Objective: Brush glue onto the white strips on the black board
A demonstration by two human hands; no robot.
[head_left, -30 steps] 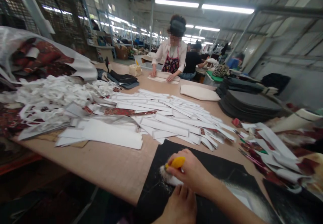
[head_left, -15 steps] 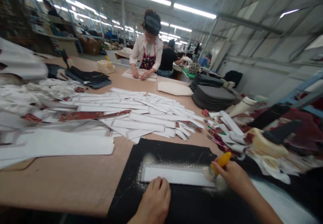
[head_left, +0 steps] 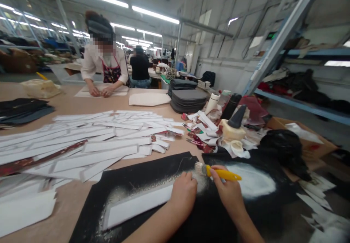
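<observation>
A white strip with a grey border [head_left: 142,203] lies on a black sheet [head_left: 153,166] dusted with pale residue along the strip's edge. Curled over the strip's right end is my left hand [head_left: 184,190], its fingers closed; the fingertips are partly hidden. My right hand [head_left: 228,188] grips a paintbrush [head_left: 224,173] by its yellow handle, the pale bristles pointing left, just right of my left hand. Beside the right hand, a whitish smear [head_left: 254,181] covers part of a second dark sheet.
Many white strips [head_left: 109,144] are heaped across the table [head_left: 68,203]. Scraps, small snips and a cream tub [head_left: 232,131] with a dark cone stand at right. Stacked dark panels [head_left: 188,100] sit farther back. A co-worker [head_left: 105,64] handles pale pieces opposite.
The view has swung right. My left hand has moved from the strip's near edge to its right end. The brush has left the strip's right end and now points left.
</observation>
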